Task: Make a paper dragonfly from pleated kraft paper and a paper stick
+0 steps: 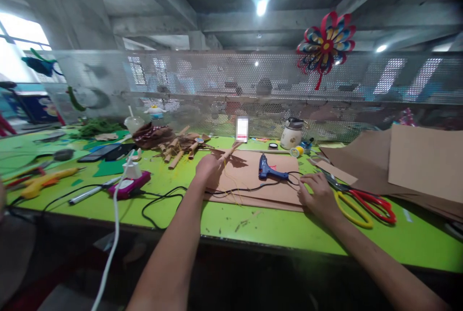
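My left hand (208,170) is closed around a thin brown paper roll (228,152), which points away over the cardboard sheet (246,197). Yellow thread (227,176) hangs in loose strands below the roll. At the right edge of the cardboard rests my right hand (321,194), its fingers bent and a little apart, with nothing visible in them. Close to its fingertips runs the black cord of a blue glue gun (269,170), which lies on the cardboard between my hands. Large scissors (365,205) with a red and a yellow handle lie right of my right hand.
More brown rolls (177,152) are piled at the back left. A purple power socket (130,184) with a white cable and a yellow glue gun (48,182) lie left. A jar (292,133) and a lit phone (242,129) stand behind; cardboard sheets (427,161) lie right.
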A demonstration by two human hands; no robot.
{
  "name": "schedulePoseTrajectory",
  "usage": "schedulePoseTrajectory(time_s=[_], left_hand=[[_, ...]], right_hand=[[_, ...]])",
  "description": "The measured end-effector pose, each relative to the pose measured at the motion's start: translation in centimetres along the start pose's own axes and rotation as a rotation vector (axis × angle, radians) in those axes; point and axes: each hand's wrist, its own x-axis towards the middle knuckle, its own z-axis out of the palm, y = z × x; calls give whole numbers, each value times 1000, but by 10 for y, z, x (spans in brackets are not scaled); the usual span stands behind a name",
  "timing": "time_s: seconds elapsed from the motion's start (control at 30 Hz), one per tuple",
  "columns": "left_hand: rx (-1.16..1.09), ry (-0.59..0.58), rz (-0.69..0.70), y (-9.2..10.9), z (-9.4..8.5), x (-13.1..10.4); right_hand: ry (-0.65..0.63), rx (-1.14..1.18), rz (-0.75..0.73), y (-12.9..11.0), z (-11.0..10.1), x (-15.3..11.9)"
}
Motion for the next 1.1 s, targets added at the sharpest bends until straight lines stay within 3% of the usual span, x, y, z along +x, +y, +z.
schedulePoseTrajectory(time_s=[0.13, 0.27, 0.37, 0.47, 0.53, 0.67, 0.87, 1.1], left_hand=[[-32, 60, 24, -6, -23, 2], [-71, 205, 39, -22, -57, -3], [-176, 488, -1, -38, -77, -11], [-90, 735, -123, -55, -87, -14], [11, 809, -174, -65, -89, -9], [96, 704, -245, -80, -81, 15], [83, 533, -399, -98, -50, 56], [61, 429, -448, -109, -22, 62]], right_hand=[[13, -6, 4, 4, 0, 1], [17, -10, 2, 6, 1, 2], [35, -8, 20, 8, 2, 1], [67, 5, 44, 11, 4, 0], [79, 10, 51, 13, 5, -1], [83, 6, 51, 12, 6, -1], [45, -5, 61, 9, 4, -1], [17, 12, 75, 11, 3, -1]])
